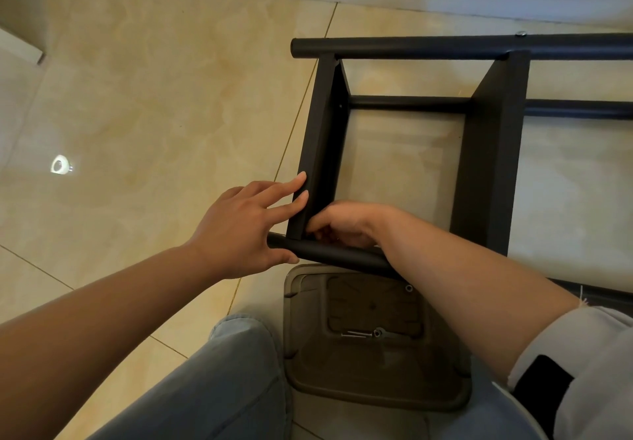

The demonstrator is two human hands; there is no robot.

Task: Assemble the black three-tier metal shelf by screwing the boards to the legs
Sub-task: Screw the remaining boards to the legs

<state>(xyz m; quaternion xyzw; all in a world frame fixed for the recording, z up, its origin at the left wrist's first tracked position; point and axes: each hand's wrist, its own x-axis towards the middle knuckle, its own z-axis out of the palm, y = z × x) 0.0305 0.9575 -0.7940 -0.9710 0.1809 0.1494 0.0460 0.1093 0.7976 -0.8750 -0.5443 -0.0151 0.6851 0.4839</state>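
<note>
The shelf point(411, 103) lies on its side on the tiled floor point(137, 79), directly ahead of the seated person and running out of view at the right edge. Two boards are visible: the end board point(320, 138) and a second board point(489, 151); the third tier is not in view. Three legs are visible: the far leg point(445, 47), a lower leg point(411, 103) and the near leg point(329, 254). The left hand point(246, 230) has straight fingers pressed against the outer face of the end board, with the thumb touching the near leg. The right hand point(342, 227) is curled at the inside corner where the end board meets the near leg; its fingertips are hidden, so whether it pinches a screw cannot be determined. One fastener head point(521, 33) shows on the far leg above the second board. Just beside the near leg stands one translucent brown box point(298, 354) holding about two loose screws point(356, 334) and a small metal fitting, its type unclear. One small white object point(61, 164) lies on the floor, well apart to the left. Probable faults from this point: the board hole may drift out of line with the leg hole if the bracing pressure shifts, causing cross-threading; a screw released inside the corner may drop to the floor; the unsupported frame may rock.
</note>
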